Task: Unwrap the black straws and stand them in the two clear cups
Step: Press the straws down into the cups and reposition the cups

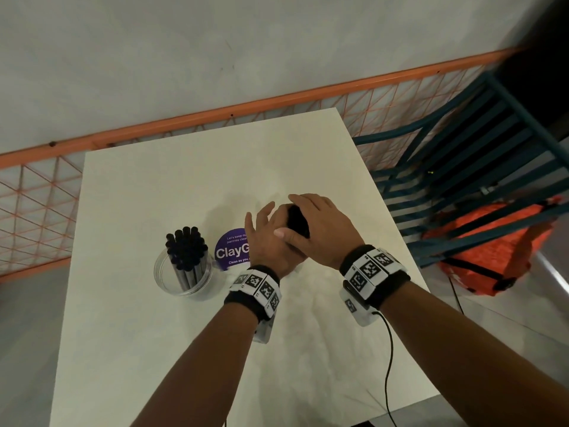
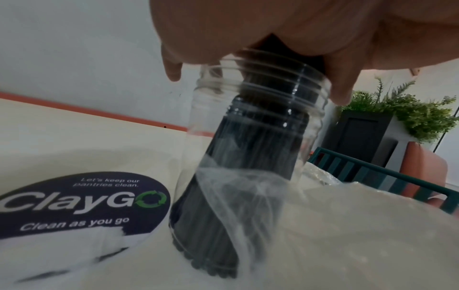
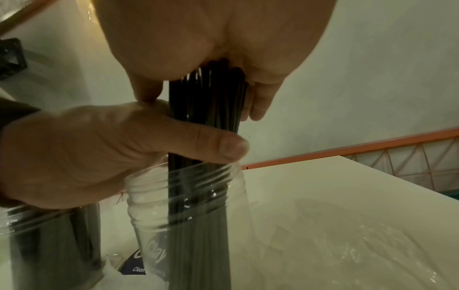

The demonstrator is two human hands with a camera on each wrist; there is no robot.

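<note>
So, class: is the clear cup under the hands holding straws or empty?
Holding straws: a black straw bundle stands inside the clear plastic cup.

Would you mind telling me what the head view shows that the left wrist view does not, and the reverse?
Only the head view shows the first clear cup, already full of black straws, and both wrists. Only the left wrist view shows the second clear cup with straws standing inside, and a green plant. Both show the purple ClayGo sticker, the white table and the straw bundle under the right hand.
</note>
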